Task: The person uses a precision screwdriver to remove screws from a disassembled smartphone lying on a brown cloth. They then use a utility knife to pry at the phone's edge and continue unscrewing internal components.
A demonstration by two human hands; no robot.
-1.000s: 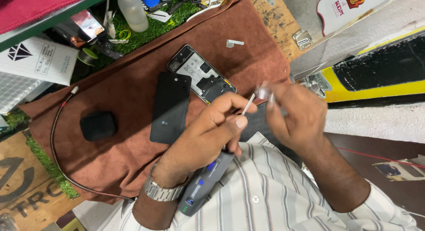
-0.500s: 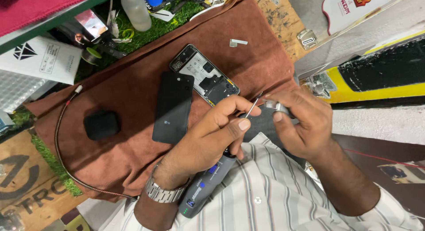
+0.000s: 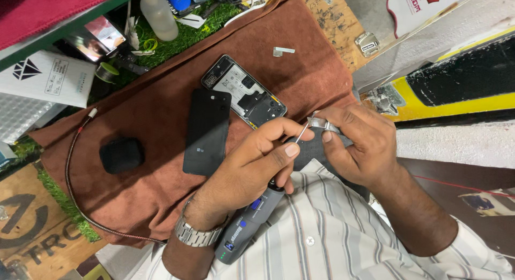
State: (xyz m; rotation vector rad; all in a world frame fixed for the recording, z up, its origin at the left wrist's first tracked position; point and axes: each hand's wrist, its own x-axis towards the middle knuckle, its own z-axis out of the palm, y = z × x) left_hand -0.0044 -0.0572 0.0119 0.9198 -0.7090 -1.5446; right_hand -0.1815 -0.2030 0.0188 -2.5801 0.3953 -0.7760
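A small silvery metal part (image 3: pixel 321 122), bent and shiny, sits pinched in the fingers of the right hand (image 3: pixel 357 148), whose grip is closed tight around it. The thin steel bit (image 3: pixel 302 132) of a grey rotary tool (image 3: pixel 248 223) touches the part's near edge. The left hand (image 3: pixel 244 175) has its grip wrapped fully shut around the tool's body, thumb pressed along the front, a metal wristwatch (image 3: pixel 196 235) on the wrist; the tool's rear end, with blue marks and small green lights, sticks out below that grip over a striped shirt (image 3: pixel 332 242).

Just beyond both grips, on the brown cloth (image 3: pixel 155 113) covering the counter, lies an opened phone (image 3: pixel 244 91) with its insides showing, and touching it, a black back cover (image 3: pixel 206 131). Further left of the left grip rests a small black case (image 3: pixel 121 155), with a braided cable (image 3: pixel 72 178) curving around it. A small metal bracket (image 3: pixel 282 51) lies well apart, past the phone.
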